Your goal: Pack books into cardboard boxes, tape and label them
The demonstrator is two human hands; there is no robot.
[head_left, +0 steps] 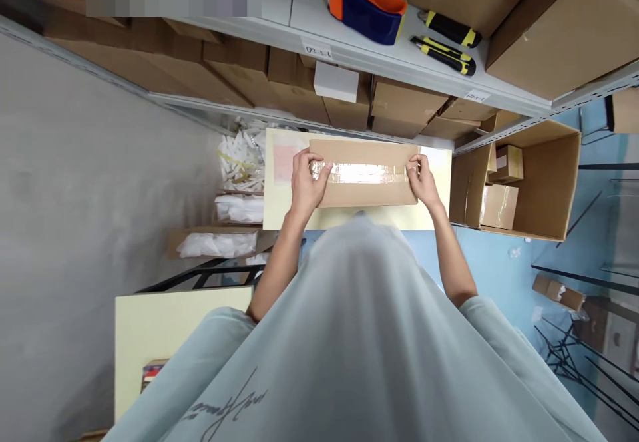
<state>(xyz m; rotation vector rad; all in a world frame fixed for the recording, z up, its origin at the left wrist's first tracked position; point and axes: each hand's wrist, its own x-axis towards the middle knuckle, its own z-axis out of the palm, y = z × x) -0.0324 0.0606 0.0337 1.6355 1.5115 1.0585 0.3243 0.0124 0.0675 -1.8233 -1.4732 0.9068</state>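
A long flat cardboard box (367, 196) lies on the pale yellow table, with a shiny strip of clear packing tape (364, 174) running lengthwise along its top. My left hand (307, 181) grips the box's left end, its thumb at the tape and its fingers curled at the edge. At the right end, my right hand (423, 179) holds the box in the same way, thumb near the end of the tape. The undersides of the fingers are partly hidden.
Above the table (284, 212) runs a shelf with a tape dispenser (369, 12) and several utility knives (446, 52). Cardboard boxes (409, 99) fill the lower shelf. A large open carton (544, 189) with smaller boxes stands right; white packing scraps (242, 159) lie left.
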